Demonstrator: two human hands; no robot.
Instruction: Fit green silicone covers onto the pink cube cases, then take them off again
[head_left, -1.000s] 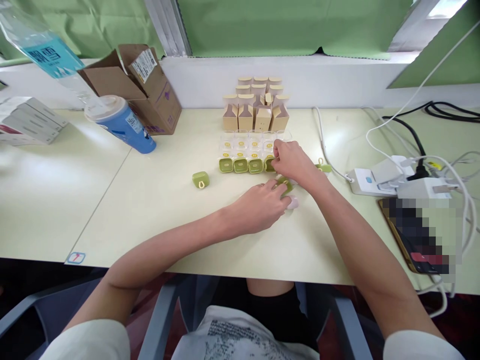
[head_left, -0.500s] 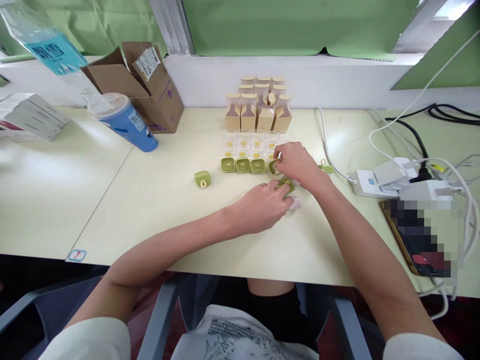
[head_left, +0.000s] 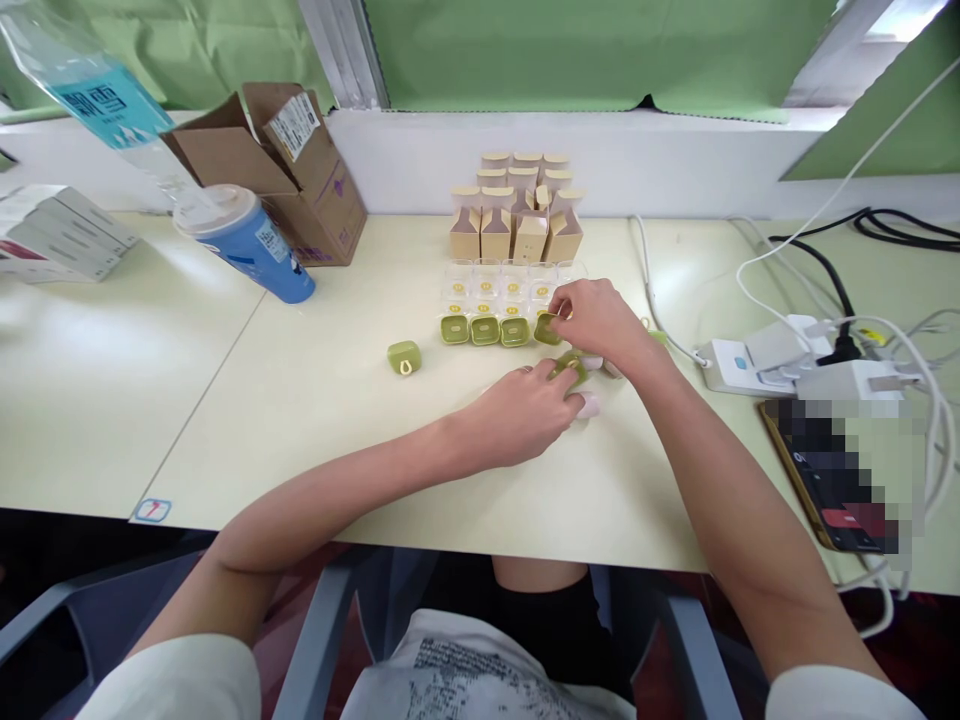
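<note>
My left hand [head_left: 531, 413] is closed on a green lid with a cream loop [head_left: 570, 368], beside a pale pink piece [head_left: 589, 404]. Just above it, my right hand [head_left: 592, 318] pinches an open green case [head_left: 547, 328]. Left of that case stand several open green cases in a row [head_left: 484, 330]. Behind them are clear plastic trays with yellow marks [head_left: 486, 284]. Another green lid with a loop [head_left: 405, 357] lies to the left. A green piece [head_left: 658, 337] shows partly behind my right wrist.
Small cream boxes with open flaps [head_left: 496, 235] stand by the wall. A blue cup [head_left: 259, 250], a tilted bottle and a brown carton [head_left: 322, 200] are at the left. Power strip [head_left: 724, 367], cables and a phone [head_left: 832, 490] lie right.
My right hand has shifted very slightly, and the green case in it sits a little more left and up, nearer the row. My left hand has hardly moved.
</note>
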